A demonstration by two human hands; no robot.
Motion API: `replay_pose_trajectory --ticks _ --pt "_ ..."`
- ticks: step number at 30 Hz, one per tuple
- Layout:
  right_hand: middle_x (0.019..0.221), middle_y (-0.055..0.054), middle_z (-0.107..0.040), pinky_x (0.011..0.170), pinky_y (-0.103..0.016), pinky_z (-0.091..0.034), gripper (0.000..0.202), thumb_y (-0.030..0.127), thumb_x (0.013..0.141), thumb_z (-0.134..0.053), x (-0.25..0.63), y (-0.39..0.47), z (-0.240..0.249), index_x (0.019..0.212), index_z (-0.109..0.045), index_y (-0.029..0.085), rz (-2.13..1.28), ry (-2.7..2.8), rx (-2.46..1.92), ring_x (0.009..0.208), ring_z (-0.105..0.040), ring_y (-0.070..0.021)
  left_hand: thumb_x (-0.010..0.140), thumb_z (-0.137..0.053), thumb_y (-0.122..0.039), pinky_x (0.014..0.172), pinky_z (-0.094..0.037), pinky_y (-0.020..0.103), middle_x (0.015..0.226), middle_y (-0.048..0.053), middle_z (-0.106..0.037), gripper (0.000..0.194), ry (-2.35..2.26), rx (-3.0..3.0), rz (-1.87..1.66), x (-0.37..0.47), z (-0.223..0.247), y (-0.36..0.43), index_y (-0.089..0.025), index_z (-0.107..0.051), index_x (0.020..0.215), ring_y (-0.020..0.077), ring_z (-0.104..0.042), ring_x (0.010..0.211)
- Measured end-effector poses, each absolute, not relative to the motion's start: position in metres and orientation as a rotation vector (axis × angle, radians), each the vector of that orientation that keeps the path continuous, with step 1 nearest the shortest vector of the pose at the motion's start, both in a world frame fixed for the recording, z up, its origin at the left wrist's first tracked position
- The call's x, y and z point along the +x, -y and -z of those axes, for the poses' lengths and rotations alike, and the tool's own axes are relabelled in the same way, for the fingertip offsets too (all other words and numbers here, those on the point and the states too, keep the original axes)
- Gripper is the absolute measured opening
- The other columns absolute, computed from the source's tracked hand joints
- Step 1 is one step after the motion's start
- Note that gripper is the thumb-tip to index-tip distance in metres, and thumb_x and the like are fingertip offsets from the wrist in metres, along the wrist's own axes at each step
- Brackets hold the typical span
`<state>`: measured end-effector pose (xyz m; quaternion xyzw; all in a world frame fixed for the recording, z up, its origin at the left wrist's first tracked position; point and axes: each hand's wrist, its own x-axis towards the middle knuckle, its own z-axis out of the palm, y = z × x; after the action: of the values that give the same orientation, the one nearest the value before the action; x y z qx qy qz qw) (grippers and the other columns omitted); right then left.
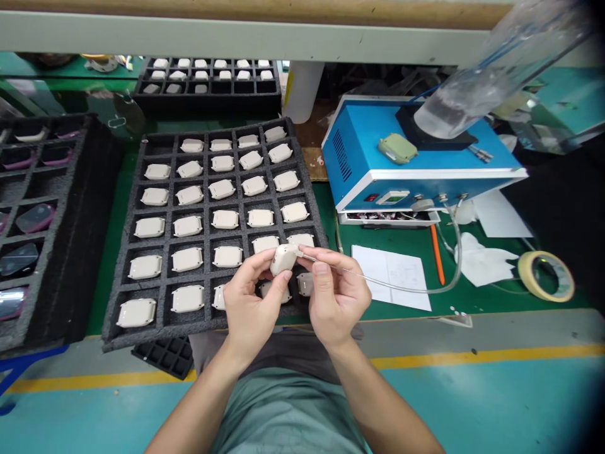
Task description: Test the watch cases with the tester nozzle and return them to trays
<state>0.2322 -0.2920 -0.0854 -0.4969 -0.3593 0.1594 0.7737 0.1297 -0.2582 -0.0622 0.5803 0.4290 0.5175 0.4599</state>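
Observation:
Between thumb and fingers, my left hand (pixel 255 306) grips a small beige watch-shaped casing (pixel 283 259), tilted on its edge above the tray. My right hand (pixel 338 293) pinches the end of a thin clear tube (pixel 411 291), whose tip meets the casing's right side; whether it goes inside, I cannot tell. From there the tube curves right and up to the front of a blue machine (pixel 362 157). Beneath my hands lies a dark foam tray (pixel 159 277) with beige casings in most of its compartments; the hands hide some of the near ones.
On the machine stand a clear cylinder (pixel 444 113) and a green casing (pixel 397 148). White paper (pixel 392 277), an orange pen (pixel 437 254) and a tape roll (pixel 546 276) lie at right. More foam trays stand left (pixel 57 252) and behind (pixel 208 101), under a shelf edge.

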Motion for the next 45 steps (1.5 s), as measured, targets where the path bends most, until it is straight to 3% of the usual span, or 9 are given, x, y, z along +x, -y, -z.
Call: replay_pose_trajectory --ticks 45 --pt "0.105 -0.006 -0.079 0.087 -0.038 -0.072 0.010 0.022 0.101 -0.065 0.2329 0.2922 0.0866 0.108 -0.072 0.024 -0.357 0.780 -1.065 0.104 -0.080 -0.0210 0.082 -0.083 -0.018 0.076 -0.063 0.024 0.104 0.007 -0.083 0.029 -1.091 1.443 -1.268 0.1307 0.0611 0.2589 -0.018 -0.078 0.110 0.0178 -0.079 0.087"
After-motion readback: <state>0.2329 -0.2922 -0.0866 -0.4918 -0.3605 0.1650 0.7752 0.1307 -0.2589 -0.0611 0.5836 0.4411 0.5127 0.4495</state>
